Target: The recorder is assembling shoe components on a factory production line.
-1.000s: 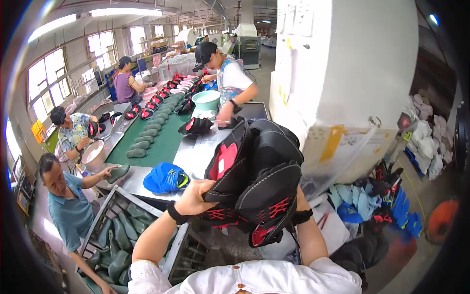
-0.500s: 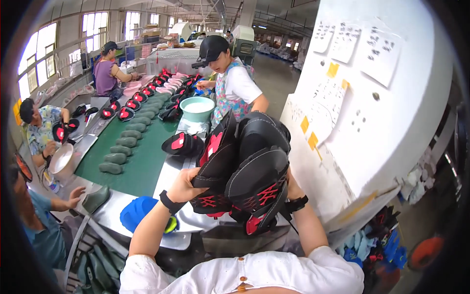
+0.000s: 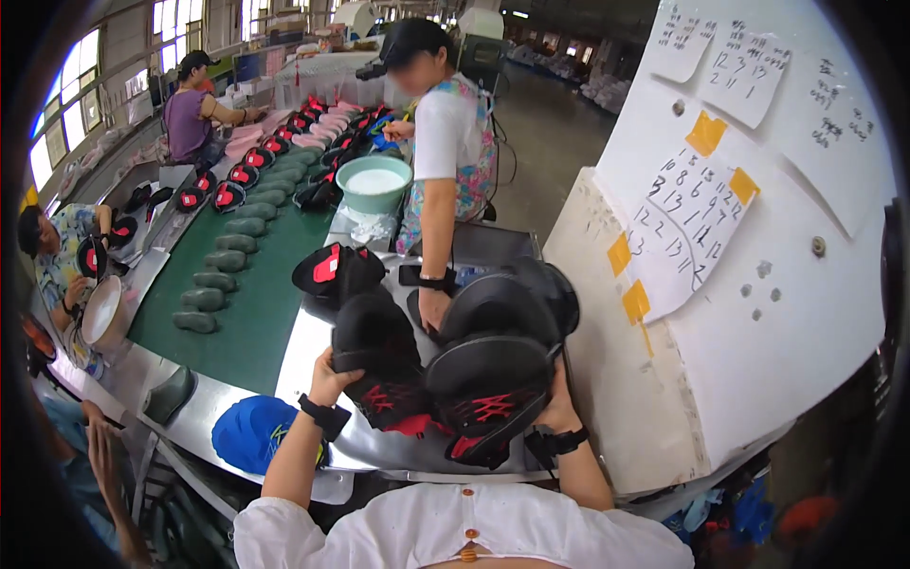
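My left hand (image 3: 332,381) is closed round the side of a black shoe upper (image 3: 374,332) with red lacing. My right hand (image 3: 557,403) grips the outer side of a stacked bunch of similar black shoe uppers (image 3: 488,375), with red stitching and a red tab at the bottom. Both clusters are held side by side over the metal bench; whether they touch it is hidden. Just beyond them, another black upper with a red patch (image 3: 327,268) rests on the bench. A co-worker's hand (image 3: 434,308) reaches down behind the uppers, its fingertips partly hidden.
A green conveyor belt (image 3: 237,332) carries rows of grey-green shoe lasts and black uppers. On the bench are a blue upper (image 3: 251,431) and a pale green basin (image 3: 374,185) of white stuff. A white wall panel (image 3: 758,332) stands close on my right. Co-workers sit along the left.
The uppers in my hands have come down toward the bench and spread slightly apart. The co-worker opposite has stretched an arm down behind them. The co-worker's hand at lower left has shifted.
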Available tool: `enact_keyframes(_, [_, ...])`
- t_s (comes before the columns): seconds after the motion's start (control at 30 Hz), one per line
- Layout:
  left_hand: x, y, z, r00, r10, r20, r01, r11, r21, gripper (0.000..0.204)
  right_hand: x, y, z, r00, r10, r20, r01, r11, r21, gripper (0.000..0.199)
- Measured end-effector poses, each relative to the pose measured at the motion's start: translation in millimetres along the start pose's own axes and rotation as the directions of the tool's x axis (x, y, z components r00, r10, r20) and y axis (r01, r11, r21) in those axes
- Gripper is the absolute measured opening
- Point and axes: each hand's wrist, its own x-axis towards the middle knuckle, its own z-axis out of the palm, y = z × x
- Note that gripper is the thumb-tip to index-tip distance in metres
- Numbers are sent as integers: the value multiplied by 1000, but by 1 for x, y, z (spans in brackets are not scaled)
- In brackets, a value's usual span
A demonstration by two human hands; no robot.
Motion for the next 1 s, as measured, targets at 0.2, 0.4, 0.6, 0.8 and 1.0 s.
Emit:
enact_keyframes(0.2, [21, 10, -21, 992, 13, -127, -21, 998, -58, 39, -8, 16, -45, 963, 87, -256, -26, 972, 233, 50])
enact_keyframes(0.4, [35, 4, -28, 991, -74, -113, 49, 978, -204, 47, -28, 42, -76, 919, 207, -334, -98, 944, 316, 52])
enact_keyframes(0.6, [55, -8, -29, 997, -83, 6, 83, 976, -203, 49, -33, 32, -58, 951, 141, -275, -47, 945, 322, 53])
enact_keyframes(0.8, [78, -67, -67, 886, -463, 30, 383, 765, 518, 65, -33, 33, -54, 970, 4, -243, -1, 1000, 11, 48])
enact_keyframes(1.0, [69, -120, -49, 894, -355, -274, 436, 544, 717, 92, -22, 32, -34, 966, 158, -203, -55, 898, 437, 44])
